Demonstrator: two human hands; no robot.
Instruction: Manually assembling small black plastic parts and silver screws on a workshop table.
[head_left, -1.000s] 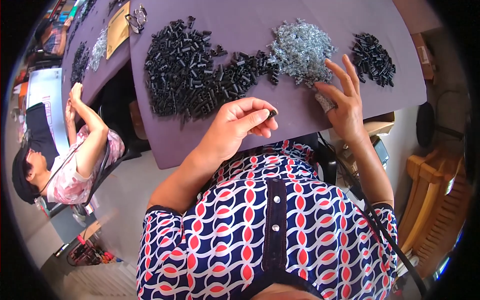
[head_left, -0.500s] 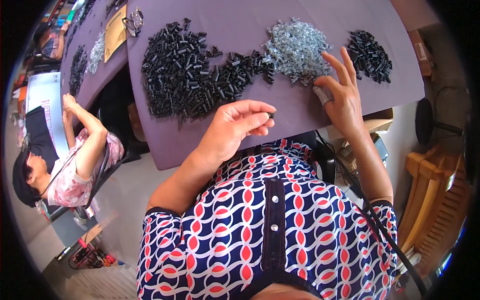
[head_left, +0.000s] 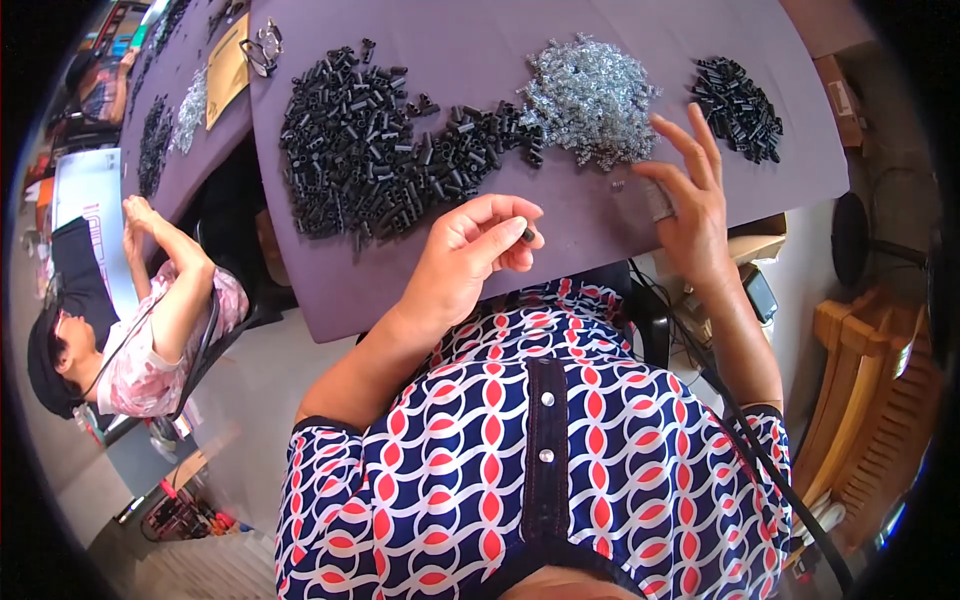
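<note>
My left hand (head_left: 470,245) pinches a small black tube (head_left: 527,235) between thumb and forefinger, over the table's near edge. Only one end of the tube shows. To its right, my right hand (head_left: 692,205) hovers with fingers spread and nothing visible in them; a grey wrap covers one digit. One loose coil spring (head_left: 617,185) lies just left of its fingertips. Beyond them rises a heap of silvery springs (head_left: 590,100). A big pile of black tubes (head_left: 350,150) spreads over the left of the table, and a smaller black pile (head_left: 738,110) sits at the right.
The purple-grey table (head_left: 400,285) ends just in front of my body. Eyeglasses (head_left: 264,48) rest at its far left corner. Another person (head_left: 150,330) sits at a neighbouring table on the left. A wooden chair (head_left: 870,390) and a cardboard box (head_left: 757,247) stand at the right.
My right hand has drawn slightly back from the spring heap, its fingers opening. A single spring now shows apart from the heap. The tube in my left hand has shifted toward the thumb tip.
</note>
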